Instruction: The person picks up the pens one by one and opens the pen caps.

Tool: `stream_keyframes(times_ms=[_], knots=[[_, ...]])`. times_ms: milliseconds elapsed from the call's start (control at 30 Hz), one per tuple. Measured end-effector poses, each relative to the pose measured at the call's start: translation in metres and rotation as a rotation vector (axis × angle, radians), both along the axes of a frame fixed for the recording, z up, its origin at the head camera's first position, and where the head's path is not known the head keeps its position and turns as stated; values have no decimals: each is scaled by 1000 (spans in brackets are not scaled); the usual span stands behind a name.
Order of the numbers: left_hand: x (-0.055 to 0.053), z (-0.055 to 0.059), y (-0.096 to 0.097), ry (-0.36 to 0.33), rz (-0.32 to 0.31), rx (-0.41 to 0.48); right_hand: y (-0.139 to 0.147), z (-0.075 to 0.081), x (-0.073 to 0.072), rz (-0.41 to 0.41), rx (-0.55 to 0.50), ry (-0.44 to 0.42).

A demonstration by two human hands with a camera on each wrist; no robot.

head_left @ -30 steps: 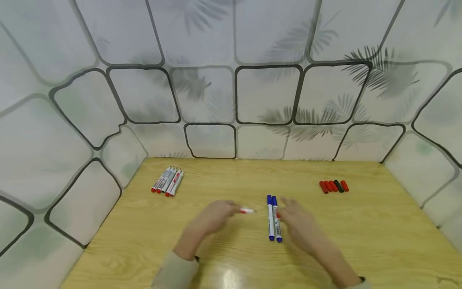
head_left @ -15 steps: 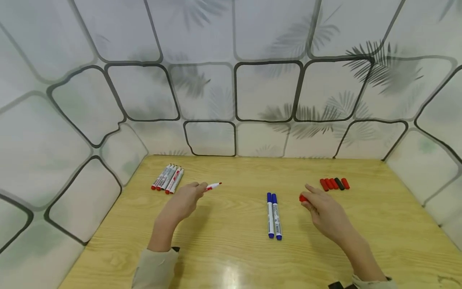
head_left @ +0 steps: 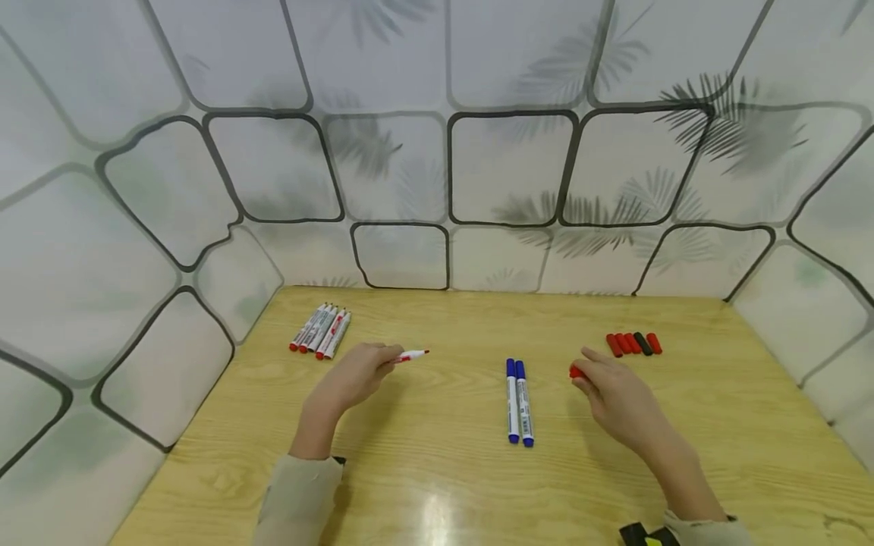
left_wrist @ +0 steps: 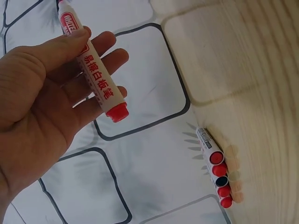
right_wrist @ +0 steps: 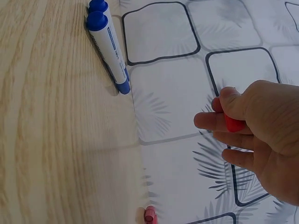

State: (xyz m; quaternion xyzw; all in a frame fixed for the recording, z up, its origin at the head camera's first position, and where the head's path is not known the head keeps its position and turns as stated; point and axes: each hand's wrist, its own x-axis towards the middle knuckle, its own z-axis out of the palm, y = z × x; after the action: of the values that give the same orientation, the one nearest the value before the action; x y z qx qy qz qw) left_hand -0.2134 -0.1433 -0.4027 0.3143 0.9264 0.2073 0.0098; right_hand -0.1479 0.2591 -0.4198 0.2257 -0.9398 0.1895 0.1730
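Note:
My left hand pinches an uncapped whiteboard marker between thumb and fingers above the table. In the head view its red tip points right, and in the left wrist view its red end plug faces the table side. The right hand pinches a small red marker cap between thumb and fingers, partly hidden by the thumb. Two capped blue markers lie side by side between the hands. Beyond the left hand is a row of several uncapped markers. Past the right hand, several loose caps, red ones and a black one, lie lined up.
The wood-grain table meets a patterned cloth backdrop at the back and both sides. A dark object shows by the right sleeve at the bottom edge.
The hands have moved apart from beside the blue markers, the left with the marker toward the left and the right with the cap toward the right. Over the last half second they barely move.

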Motion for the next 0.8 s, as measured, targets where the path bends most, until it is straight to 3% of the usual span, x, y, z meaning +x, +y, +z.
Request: stream_keyframes(times_ms=[133, 300, 400, 600, 800], knots=[[-11, -4, -6, -72, 27, 39, 1, -1, 1, -24, 3, -36], [-29, -5, -18, -150, 108, 81, 1, 1, 1, -27, 8, -45], [-38, -5, -25, -145, 166, 69, 1, 2, 1, -22, 8, -62], [-56, -8, -38, -120, 213, 69, 1, 2, 1, -28, 13, -87], [-62, -1, -45, -111, 357, -3, 2, 0, 1, -25, 15, -82]])
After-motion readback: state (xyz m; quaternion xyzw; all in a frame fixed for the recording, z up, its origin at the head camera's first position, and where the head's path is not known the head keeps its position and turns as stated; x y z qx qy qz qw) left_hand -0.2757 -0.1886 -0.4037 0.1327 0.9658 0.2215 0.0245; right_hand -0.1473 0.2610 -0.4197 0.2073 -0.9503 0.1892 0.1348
